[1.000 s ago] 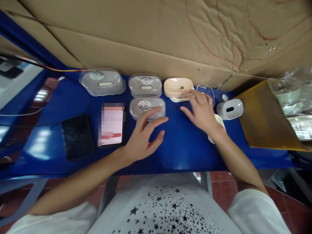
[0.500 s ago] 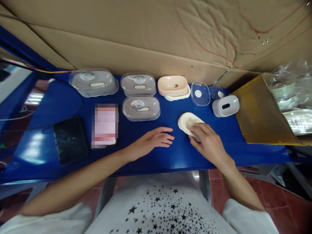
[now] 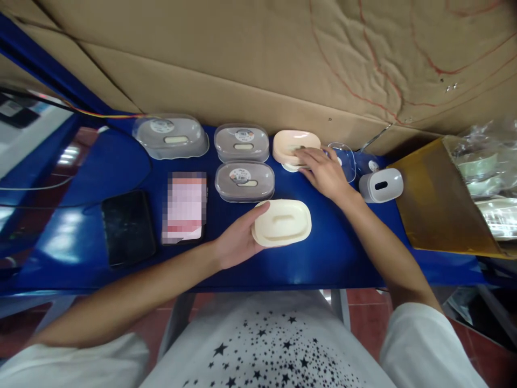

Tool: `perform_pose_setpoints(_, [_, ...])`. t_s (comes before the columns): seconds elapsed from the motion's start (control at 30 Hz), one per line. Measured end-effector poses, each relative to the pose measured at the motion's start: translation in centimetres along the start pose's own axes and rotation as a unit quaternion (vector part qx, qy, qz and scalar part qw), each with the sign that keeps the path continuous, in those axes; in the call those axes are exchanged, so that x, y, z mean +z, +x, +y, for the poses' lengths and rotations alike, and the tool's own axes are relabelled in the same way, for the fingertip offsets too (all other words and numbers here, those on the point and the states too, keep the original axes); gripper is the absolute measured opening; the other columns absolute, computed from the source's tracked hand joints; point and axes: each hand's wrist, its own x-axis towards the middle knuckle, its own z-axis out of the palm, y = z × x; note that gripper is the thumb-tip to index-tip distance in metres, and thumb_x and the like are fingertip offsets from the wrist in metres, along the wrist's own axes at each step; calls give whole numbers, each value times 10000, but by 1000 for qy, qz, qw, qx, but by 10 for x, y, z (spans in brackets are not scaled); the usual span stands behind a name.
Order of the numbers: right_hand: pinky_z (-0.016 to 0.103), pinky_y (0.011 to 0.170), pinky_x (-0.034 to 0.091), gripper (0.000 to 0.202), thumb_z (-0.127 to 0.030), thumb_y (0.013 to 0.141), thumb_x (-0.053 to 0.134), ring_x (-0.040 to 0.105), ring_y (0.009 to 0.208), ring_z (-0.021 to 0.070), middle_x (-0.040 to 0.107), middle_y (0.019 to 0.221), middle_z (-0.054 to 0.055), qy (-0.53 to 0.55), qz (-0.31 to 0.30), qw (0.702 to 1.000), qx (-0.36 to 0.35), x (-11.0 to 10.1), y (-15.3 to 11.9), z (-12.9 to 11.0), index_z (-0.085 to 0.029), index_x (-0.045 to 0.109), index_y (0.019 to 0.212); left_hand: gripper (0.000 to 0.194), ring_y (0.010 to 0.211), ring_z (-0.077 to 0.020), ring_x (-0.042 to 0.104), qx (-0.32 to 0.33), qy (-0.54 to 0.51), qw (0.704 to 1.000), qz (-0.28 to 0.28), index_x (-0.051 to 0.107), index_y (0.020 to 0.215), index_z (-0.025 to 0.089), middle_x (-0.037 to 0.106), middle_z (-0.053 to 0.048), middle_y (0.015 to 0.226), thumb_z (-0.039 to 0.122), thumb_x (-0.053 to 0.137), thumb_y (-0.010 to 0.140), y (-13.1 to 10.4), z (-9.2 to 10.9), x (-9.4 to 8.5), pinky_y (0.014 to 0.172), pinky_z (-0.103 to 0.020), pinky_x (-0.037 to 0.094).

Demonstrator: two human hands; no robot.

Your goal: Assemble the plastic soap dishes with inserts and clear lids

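Gripping cream lid (image 3: 288, 222) by rim: left hand (image 3: 239, 241) | right hand (image 3: 326, 171): at peach box (image 3: 285, 145), grip unclear | table edge (image 3: 299, 286) (apart)

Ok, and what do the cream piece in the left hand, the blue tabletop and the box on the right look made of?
The cream piece looks like moulded plastic, matte: rounded rim, even colour, no sharp glare. The blue tabletop is glossy, with bright reflections; paint or plastic covering, I can't tell. The box looks like cardboard, brown and flat-sided, its sheen probably tape.
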Motion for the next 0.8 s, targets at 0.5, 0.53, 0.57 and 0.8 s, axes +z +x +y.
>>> perform_pose_setpoints(0.5, [478,1183,492,432,-161,1103,593,754,1277,210,808,1380,-56,71,26,988,-132,-31,-108,-91,-424,719,1422,709,1548,-340,555,106,79,990,-51,739,1434,269,729,-81,1507,813,632,992,-3,6,6,1230,-416,515])
perform_pose_setpoints(0.53, [472,1195,489,460,-141,1105,577,743,1306,207,794,1409,-60,60,19,988,-140,-29,-108,-92,-429,708,1439,698,1539,-338,564,108,86,989,-47,741,1429,280,725,-77,1510,813,636,991,-4,6,6,1226,-419,516])
perform_pose_setpoints(0.57, [467,1202,489,485,-125,1106,565,734,1327,204,782,1433,-64,51,16,988,-147,-28,-108,-92,-433,697,1456,696,1532,-337,570,109,90,989,-45,736,1432,288,718,-75,1520,814,645,985,-5,7,5,1225,-423,516])
perform_pose_setpoints(0.8, [453,1237,518,584,-108,1093,593,677,1433,215,723,1529,-54,22,6,986,-163,-20,-113,-99,-438,606,1575,650,1496,-364,590,109,88,988,-66,709,1410,205,726,-138,1477,541,899,886,-11,10,4,1215,-410,508])
